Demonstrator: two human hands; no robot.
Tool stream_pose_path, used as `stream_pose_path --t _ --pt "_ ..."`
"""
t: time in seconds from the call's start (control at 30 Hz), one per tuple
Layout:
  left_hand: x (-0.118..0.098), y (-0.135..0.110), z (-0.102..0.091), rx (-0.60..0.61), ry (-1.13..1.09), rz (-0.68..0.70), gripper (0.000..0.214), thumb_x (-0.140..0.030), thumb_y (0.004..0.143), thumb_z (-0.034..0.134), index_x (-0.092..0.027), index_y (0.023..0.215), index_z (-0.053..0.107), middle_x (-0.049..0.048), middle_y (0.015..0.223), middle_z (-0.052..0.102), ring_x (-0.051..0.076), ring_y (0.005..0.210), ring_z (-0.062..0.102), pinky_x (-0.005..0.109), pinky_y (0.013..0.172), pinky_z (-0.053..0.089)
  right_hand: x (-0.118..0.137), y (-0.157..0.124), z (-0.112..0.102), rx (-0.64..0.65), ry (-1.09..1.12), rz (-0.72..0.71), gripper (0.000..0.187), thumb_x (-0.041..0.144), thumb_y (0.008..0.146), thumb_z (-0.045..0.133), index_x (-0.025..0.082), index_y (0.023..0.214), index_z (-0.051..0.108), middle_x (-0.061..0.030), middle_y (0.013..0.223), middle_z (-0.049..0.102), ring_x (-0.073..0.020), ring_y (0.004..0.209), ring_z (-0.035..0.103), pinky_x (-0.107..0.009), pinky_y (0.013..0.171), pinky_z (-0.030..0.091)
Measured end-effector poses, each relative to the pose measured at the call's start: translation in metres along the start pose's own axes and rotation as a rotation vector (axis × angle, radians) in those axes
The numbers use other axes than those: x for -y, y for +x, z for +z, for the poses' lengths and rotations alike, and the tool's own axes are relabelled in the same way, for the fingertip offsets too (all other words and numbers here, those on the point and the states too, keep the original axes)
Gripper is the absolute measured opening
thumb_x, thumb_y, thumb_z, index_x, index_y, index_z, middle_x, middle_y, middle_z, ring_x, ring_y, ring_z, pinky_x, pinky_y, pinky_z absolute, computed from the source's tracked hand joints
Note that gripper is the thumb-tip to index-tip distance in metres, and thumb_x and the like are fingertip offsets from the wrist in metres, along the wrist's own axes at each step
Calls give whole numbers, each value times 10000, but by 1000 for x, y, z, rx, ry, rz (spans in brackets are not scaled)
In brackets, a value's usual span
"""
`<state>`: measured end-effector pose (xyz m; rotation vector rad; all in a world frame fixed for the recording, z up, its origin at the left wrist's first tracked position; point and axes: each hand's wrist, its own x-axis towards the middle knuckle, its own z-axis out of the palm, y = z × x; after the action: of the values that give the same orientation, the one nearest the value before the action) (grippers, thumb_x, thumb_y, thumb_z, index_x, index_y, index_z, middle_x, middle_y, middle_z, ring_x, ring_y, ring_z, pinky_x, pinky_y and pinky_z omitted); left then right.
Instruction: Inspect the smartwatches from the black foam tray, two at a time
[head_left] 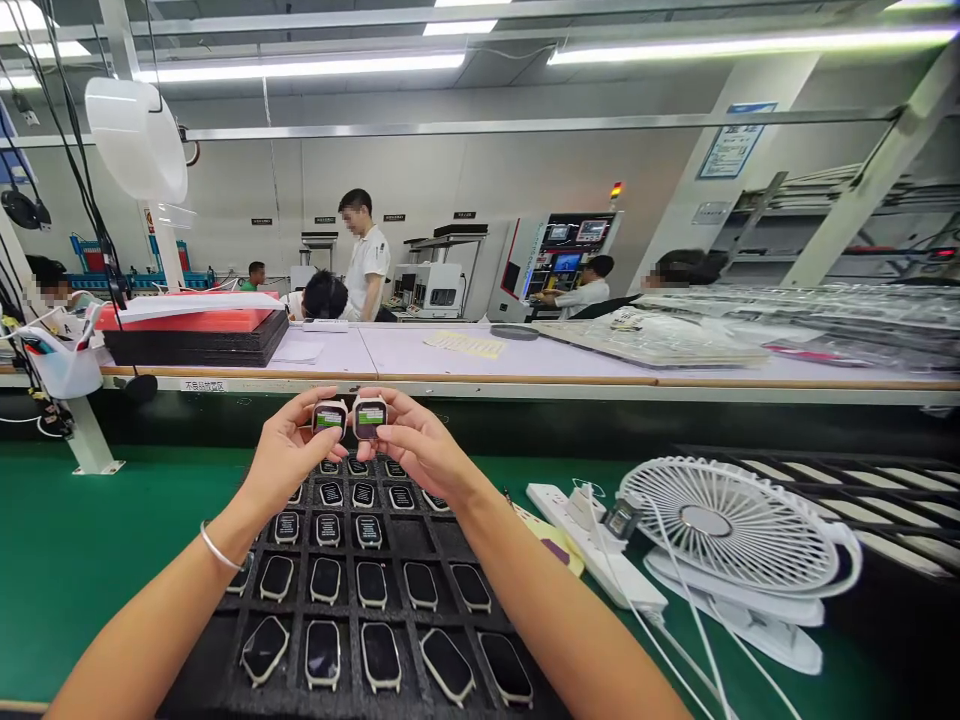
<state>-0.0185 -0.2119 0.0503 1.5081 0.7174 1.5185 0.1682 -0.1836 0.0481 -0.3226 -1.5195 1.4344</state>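
Fingers (322,444) of left hand (283,455) pinched on left watch (330,415), thumb over its lower screen; right hand (424,452) same grip, fingers closed on right watch (370,415). Both watches between the two thumbs and fingertips, just beside each other, screens lit with a green band. Below the fingers: black tray (409,537), rows of more watches (325,580). Right of fingers, on green table (180,500): power strip (555,500), then white fan (705,520).
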Motion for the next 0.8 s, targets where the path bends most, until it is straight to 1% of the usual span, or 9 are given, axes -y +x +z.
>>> stream_pose_path --t 0.1,0.17,0.33,0.4,0.5,0.63,0.8 --pt "4 -2 0 -18 11 -12 486 -253 737 778 -157 1192 634 32 940 710 92 578 687 214 570 587 -6 -2 -1 -8 4 15 373 271 801 712 220 1151 595 -27 982 718 -132 642 685 -311 660 531" --pt "6 -3 0 -7 8 -18 497 -249 733 779 -157 1199 631 35 950 714 95 589 694 220 587 596 -7 -3 -3 -8 12 15 363 283 805 719 223 1143 602 -24 977 720 -129 634 685 -302 641 528" --pt "8 -3 -1 22 12 -28 511 -229 730 760 -161 1220 630 34 967 702 114 618 715 250 628 620 -9 -3 -6 -13 39 8 382 210 756 728 225 1123 621 -9 956 726 -130 638 699 -295 652 530" --pt "9 -3 -2 20 13 -35 508 -230 738 744 -160 1228 628 40 978 702 122 623 721 254 627 622 -11 -2 -6 -21 36 8 377 212 758 728 222 1119 622 -9 948 726 -128 633 696 -294 650 531" --pt "9 -3 -2 14 17 -47 487 -252 764 725 -160 1232 629 43 978 704 124 624 725 250 621 623 -14 0 -6 -40 20 10 342 264 787 737 220 1104 617 -14 938 725 -117 607 674 -289 623 531" --pt "8 -4 -2 7 26 -60 467 -279 785 718 -164 1231 639 29 937 703 124 623 727 242 621 624 -15 0 -4 -65 -11 6 325 321 806 754 226 1082 612 7 861 709 -101 560 633 -271 571 521" --pt "7 -5 -3 5 5 -68 479 -263 757 722 -168 1220 648 42 978 708 129 620 727 261 627 630 -14 -2 -6 -44 -11 2 364 260 776 766 229 1102 607 -6 927 716 -105 596 647 -290 625 549"
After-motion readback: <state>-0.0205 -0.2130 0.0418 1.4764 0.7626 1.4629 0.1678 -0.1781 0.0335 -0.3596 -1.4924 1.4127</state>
